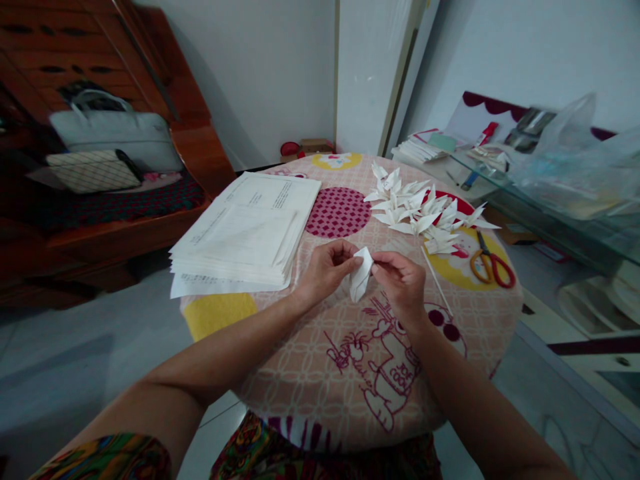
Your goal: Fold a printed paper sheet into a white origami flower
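Observation:
Between my two hands is a small piece of folded white paper point(362, 280), narrowing toward its lower end. My left hand point(330, 267) pinches its left side, thumb on top. At its right edge, the fingertips of my right hand point(401, 279) are closed on the same paper. To the right, beyond my hands, lies a heap of folded white paper flowers point(410, 207) with pointed petals. A stack of printed paper sheets point(245, 233) rests to the left, with smaller cut sheets on top.
Scissors point(493, 263) with orange-red handles lie near the right rim of the round, cloth-covered table point(310, 360). A thin white stick point(437, 280) lies close to my right hand. On the right stands a glass shelf point(550, 213) with a plastic bag point(565, 160); a wooden bench point(195, 153) is left.

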